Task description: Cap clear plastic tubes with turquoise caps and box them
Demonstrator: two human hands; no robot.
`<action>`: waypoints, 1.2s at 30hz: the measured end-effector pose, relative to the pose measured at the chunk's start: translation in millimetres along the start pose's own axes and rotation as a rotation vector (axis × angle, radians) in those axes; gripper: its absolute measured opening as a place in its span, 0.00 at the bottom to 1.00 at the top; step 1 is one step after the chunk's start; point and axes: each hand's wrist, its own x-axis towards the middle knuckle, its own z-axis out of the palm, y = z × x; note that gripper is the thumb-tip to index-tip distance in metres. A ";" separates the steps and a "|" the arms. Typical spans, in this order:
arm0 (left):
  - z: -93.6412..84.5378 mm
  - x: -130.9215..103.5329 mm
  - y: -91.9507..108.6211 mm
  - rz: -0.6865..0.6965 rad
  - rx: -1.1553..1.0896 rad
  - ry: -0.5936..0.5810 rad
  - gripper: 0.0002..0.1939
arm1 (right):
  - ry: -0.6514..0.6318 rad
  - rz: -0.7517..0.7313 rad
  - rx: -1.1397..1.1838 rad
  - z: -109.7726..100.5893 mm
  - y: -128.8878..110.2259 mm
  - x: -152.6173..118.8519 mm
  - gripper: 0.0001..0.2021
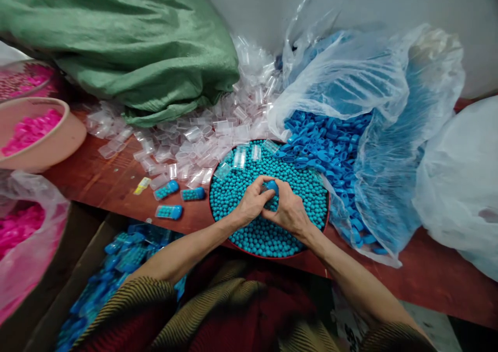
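Observation:
Above a round red-rimmed basin [210, 199] full of teal beads [268, 242], my two hands meet at a small container with a blue cap [272, 187]. My left hand [248, 205] pinches it from the left, its fingertips curled over the body. From the other side, the fingers of my right hand [290, 213] close around the capped end. Most of the container's body is hidden by my fingers. A few clear plastic tubes [240, 158] lie on the beads at the basin's far side. Left of the basin, bead-filled containers with blue caps [168, 212] rest on the table.
Clear tubes [218, 134] are heaped behind the basin, beside a green sack [155, 51]. Blue caps [322, 139] spill from a plastic bag [392, 186] at right. A pink tub [73, 134] stands left; below it, a box holds filled containers [132, 253].

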 end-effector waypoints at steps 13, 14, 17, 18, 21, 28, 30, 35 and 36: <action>0.0 -2.2 -2.2 -0.083 0.020 0.011 0.24 | -0.175 0.004 0.081 -9.7 5.1 -2.8 0.40; 0.2 -2.4 -1.8 -0.081 0.017 0.017 0.23 | -0.165 0.013 0.067 -10.8 3.9 -2.5 0.39; 2.0 -3.7 -2.0 -0.031 0.025 0.010 0.18 | -0.098 0.017 0.085 -10.1 1.9 -1.1 0.35; 2.9 -4.4 -2.8 -0.023 0.030 0.010 0.17 | -0.080 0.011 0.102 -8.8 1.8 -0.8 0.34; 5.5 -6.7 -6.0 -0.014 0.051 0.038 0.12 | -0.052 -0.010 0.128 -4.0 3.0 -1.4 0.33; 6.5 -10.7 -7.6 0.055 0.180 0.065 0.06 | 0.009 -0.060 0.076 11.7 6.4 -11.2 0.35; 3.7 -10.8 -8.6 0.081 0.292 0.073 0.05 | -0.008 -0.041 0.073 15.2 4.6 -12.8 0.36; -11.3 -9.6 -9.7 0.072 0.331 0.058 0.08 | -0.193 -0.041 0.143 9.1 -6.9 -6.1 0.39; -16.9 -11.0 -8.4 0.055 0.307 0.038 0.09 | -0.229 -0.052 0.157 6.3 -8.1 -4.1 0.41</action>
